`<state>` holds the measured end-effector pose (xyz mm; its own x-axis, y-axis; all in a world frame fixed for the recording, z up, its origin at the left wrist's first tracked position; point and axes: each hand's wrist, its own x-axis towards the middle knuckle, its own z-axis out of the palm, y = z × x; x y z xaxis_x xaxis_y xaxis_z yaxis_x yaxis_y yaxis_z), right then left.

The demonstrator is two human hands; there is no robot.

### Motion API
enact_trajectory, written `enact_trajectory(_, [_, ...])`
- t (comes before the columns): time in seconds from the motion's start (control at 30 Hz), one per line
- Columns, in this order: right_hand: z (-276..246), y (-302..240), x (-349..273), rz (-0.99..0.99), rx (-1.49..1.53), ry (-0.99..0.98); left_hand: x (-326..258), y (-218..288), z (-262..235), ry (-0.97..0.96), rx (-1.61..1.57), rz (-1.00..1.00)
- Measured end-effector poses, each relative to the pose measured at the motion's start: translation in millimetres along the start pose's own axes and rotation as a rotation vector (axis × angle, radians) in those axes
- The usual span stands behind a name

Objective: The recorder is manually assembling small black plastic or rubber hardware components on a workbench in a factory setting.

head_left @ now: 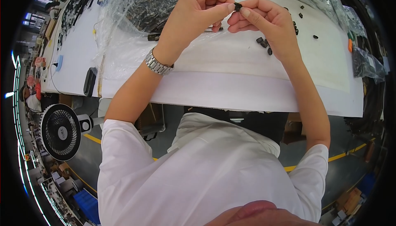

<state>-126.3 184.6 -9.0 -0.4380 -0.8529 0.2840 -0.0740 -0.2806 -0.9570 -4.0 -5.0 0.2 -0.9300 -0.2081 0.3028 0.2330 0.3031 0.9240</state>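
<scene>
Above the white table, my left hand and my right hand meet with fingers closed. Pinched between their thumbs and fingertips is a small black part; its exact kind is too small to make out. Several loose black pieces of similar size lie below my right hand, and more are scattered farther right and beyond. Behind my left wrist sits a clear plastic bag filled with dark parts. A slim tool-like thing lies beneath the left hand, partly hidden by it.
Black cable-like strands lie at the far left. A dark flat object rests near the left front edge. Clear plastic bags line the right side. A black and white fan stands left of me, below table level.
</scene>
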Motion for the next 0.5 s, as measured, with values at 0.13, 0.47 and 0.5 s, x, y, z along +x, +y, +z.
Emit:
enact_trajectory(0.13, [7.5, -0.6, -4.8, -0.016, -0.149, 0.039, -1.8, -1.3, 3.2, 0.029, -0.026, -0.006])
enact_trajectory(0.47, [4.9, 1.5, -2.6, -0.021, -0.081, 0.047, -0.6, -0.7, -0.4, -0.154, -0.458, -0.219])
enact_trajectory(0.5, [5.0, 0.0, -2.9, 0.006, -0.121, 0.037, -0.9, -3.5, -0.4, -0.166, -0.443, -0.245])
